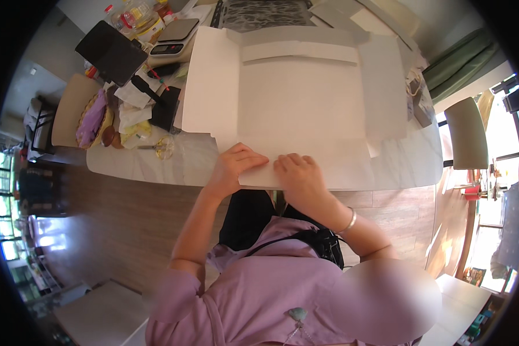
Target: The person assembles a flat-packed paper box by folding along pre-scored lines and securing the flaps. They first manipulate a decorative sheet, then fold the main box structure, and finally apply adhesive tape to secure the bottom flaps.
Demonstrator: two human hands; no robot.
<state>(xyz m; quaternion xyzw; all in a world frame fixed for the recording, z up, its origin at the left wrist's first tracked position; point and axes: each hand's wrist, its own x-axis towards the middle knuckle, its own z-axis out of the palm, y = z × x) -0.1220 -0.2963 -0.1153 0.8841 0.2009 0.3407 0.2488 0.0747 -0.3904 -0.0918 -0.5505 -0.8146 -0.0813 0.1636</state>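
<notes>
An unfolded white cardboard box blank [300,106] lies on the table in front of me, its side flaps spread and a slotted strip along its far side. At its near edge, my left hand [236,167] is closed on the front flap by the left corner, fingers pressed together and pointing right. My right hand [299,176] is closed on the same flap just to the right, fingers bent over the cardboard. A small gap separates the fingertips of the two hands. The undersides of both hands and the thumbs are partly hidden.
A marble-patterned table [155,164] carries everything. To the left are a black tablet on a stand [112,52], a kitchen scale [176,40], bottles [135,14] and a basket with purple cloth [92,118]. More cardboard [363,17] lies behind; a chair [467,132] stands right.
</notes>
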